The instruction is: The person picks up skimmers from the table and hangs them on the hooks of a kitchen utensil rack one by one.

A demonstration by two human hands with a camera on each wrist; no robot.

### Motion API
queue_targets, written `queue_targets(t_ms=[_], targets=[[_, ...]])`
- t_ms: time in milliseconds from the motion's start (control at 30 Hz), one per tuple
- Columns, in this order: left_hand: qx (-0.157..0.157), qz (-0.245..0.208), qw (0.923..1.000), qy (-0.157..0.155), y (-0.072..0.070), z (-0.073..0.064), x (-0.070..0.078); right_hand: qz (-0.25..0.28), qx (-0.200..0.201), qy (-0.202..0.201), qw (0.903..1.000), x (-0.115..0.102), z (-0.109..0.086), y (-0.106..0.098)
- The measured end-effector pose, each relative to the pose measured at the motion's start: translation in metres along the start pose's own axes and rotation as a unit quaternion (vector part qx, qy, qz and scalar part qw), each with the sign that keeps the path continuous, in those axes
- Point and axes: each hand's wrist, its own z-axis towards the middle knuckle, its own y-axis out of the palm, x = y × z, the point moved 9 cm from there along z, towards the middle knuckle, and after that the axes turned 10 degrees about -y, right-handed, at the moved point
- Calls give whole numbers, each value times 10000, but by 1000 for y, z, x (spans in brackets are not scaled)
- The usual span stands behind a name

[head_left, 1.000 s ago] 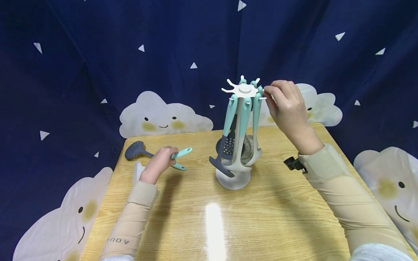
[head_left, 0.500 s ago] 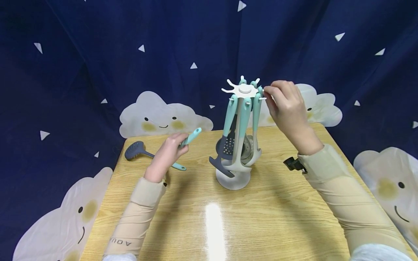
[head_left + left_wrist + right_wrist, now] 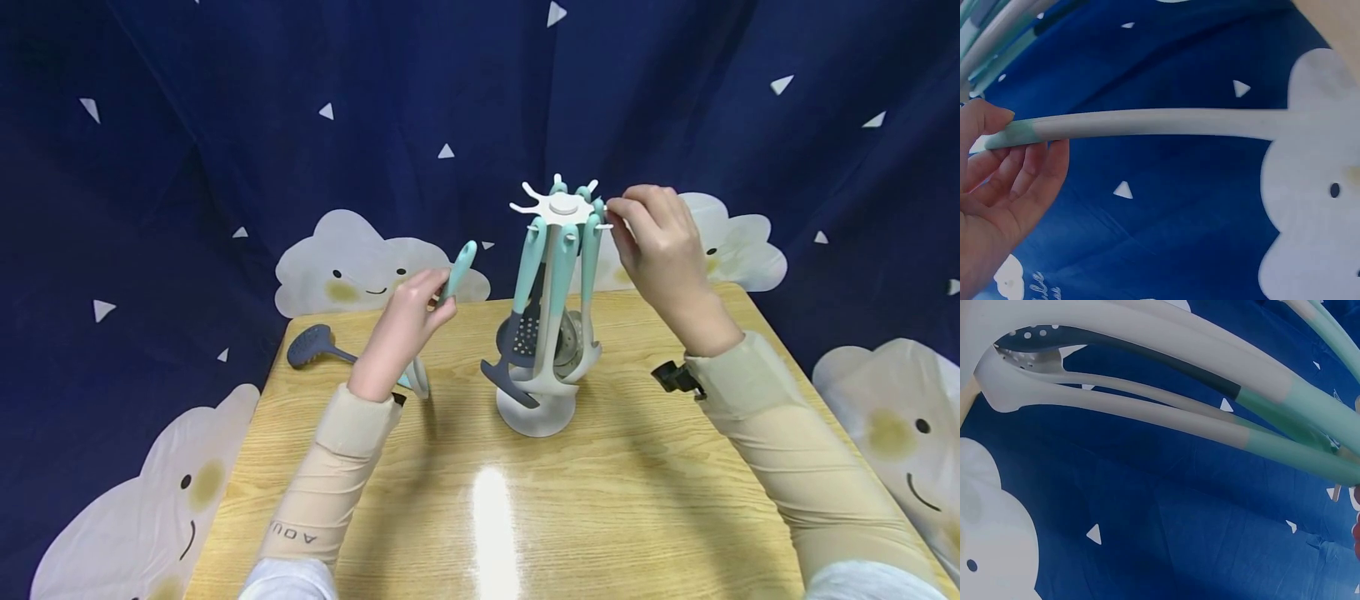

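Observation:
My left hand (image 3: pixel 412 312) pinches the teal handle of a light grey kitchen utensil (image 3: pixel 1147 122), held up left of the rotating utensil rack (image 3: pixel 558 210). Its handle end points up, and its pale lower end (image 3: pixel 418 379) shows below the wrist. What kind of utensil it is, I cannot tell. My right hand (image 3: pixel 663 242) pinches the tip of a hook arm on the right of the rack. Several teal-handled utensils hang there, among them a dark turner (image 3: pixel 510 379), a light turner (image 3: pixel 551 379) and a dark skimmer (image 3: pixel 528 337).
A dark slotted spoon (image 3: pixel 309 346) lies on the left of the wooden table (image 3: pixel 615 500), its handle partly behind my left hand. The rack's round white base (image 3: pixel 536 423) stands mid-table. Behind hangs a dark blue curtain (image 3: pixel 390 100) with clouds.
My left hand has lifted the utensil from the left side and moved right and up, and its handle has swung more upright. My right hand has stayed at the rack.

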Motion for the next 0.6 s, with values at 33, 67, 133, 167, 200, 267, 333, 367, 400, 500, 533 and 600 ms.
queue_targets(t_ms=[33, 67, 133, 167, 200, 267, 333, 367, 400, 500, 533, 600], targets=[[18, -24, 10000, 34, -1, 2, 4, 3, 20, 13, 10000, 0, 0, 0], [24, -44, 10000, 61, -1, 5, 7, 0, 17, 9, 10000, 0, 0, -1], [57, -69, 9999, 120, -3, 9, 13, -3, 0, -7, 10000, 0, 0, -1], [70, -86, 9998, 141, -3, 11, 16, -4, 3, -16, 10000, 0, 0, -1], [84, -99, 9998, 157, -4, 14, 19, -9, -4, -27, 10000, 0, 0, -1], [109, -159, 9997, 170, -6, 18, 23, -13, -26, -51, 10000, 0, 1, 0], [115, -216, 9995, 182, -7, 23, 27, -6, -14, -44, 10000, 0, 1, 0], [96, -232, 9995, 176, -7, 25, 29, -5, -13, -37, 10000, 0, 1, 0], [82, -242, 9995, 173, -7, 27, 31, -7, -18, -35, 10000, 0, 1, -1], [6, -270, 9995, 163, -7, 32, 36, -10, -15, -17, 10000, 0, 1, -1], [-10, -270, 9995, 154, -7, 34, 37, -10, -17, -11, 10000, 0, 1, -1], [-29, -275, 9995, 158, -6, 36, 40, -10, -39, -15, 10000, 0, 1, -1]])
